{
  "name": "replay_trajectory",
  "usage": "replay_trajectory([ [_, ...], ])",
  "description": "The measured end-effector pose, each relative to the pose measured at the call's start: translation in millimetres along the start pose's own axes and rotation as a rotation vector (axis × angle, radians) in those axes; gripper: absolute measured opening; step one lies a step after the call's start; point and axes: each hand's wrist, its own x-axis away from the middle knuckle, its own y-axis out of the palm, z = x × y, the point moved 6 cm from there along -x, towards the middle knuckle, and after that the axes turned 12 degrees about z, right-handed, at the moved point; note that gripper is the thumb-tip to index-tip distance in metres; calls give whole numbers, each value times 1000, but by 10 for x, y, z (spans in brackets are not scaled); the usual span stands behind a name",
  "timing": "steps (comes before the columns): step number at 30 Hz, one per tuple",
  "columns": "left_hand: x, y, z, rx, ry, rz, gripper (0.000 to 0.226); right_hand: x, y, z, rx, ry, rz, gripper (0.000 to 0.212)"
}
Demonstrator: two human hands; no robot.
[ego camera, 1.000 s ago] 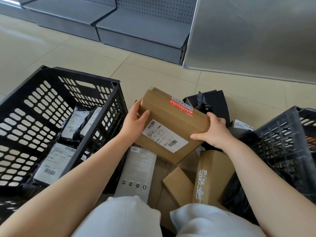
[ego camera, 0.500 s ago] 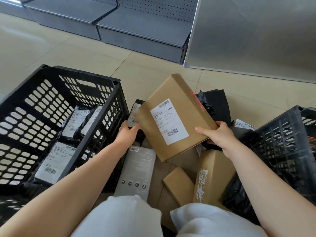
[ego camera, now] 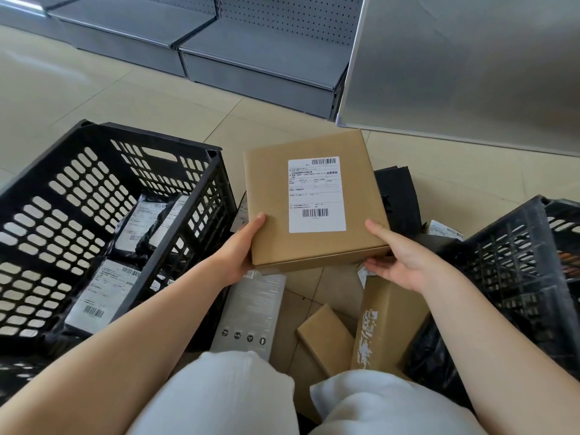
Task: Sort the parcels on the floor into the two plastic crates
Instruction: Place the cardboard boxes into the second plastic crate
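I hold a square brown cardboard parcel (ego camera: 270,202) with a white shipping label facing up, above the floor between the two crates. My left hand (ego camera: 240,251) grips its near left corner, thumb on top. My right hand (ego camera: 397,259) grips its near right corner, thumb on top and fingers underneath. The left black crate (ego camera: 40,196) holds several black bagged parcels with white labels. The right black crate (ego camera: 508,255) stands at the right edge, its contents mostly hidden.
On the floor below the held parcel lie a grey flat box (ego camera: 251,312), a small brown box (ego camera: 324,339), a long brown box with white print (ego camera: 386,324) and black bags (ego camera: 397,196). Grey shelving (ego camera: 251,48) and a metal panel (ego camera: 470,64) stand behind. My knees fill the bottom.
The parcel has been turned from tilted to flat with its label squarely up. Both hands have shifted to its near corners.
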Motion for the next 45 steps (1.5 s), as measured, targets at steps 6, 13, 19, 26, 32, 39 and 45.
replay_trajectory([
  [6,122,54,175,-59,80,72,63,151,-262,-149,409,-161,95,80],
  [13,249,232,300,-143,119,57,67,533,-1780,-736,983,-670,997,58],
  [19,397,523,335,-179,127,3,54,260,-2517,-72,1136,-147,748,57],
  [26,546,728,428,-222,138,-28,58,366,-2468,19,1126,-253,741,46],
  [32,655,968,557,-304,177,-70,72,371,-2159,94,1097,-301,648,46],
  [39,850,1333,620,-334,188,-157,67,476,-1950,101,968,-365,573,30],
  [45,960,1575,630,-356,173,-165,63,874,-1831,-216,-42,-608,441,45],
])
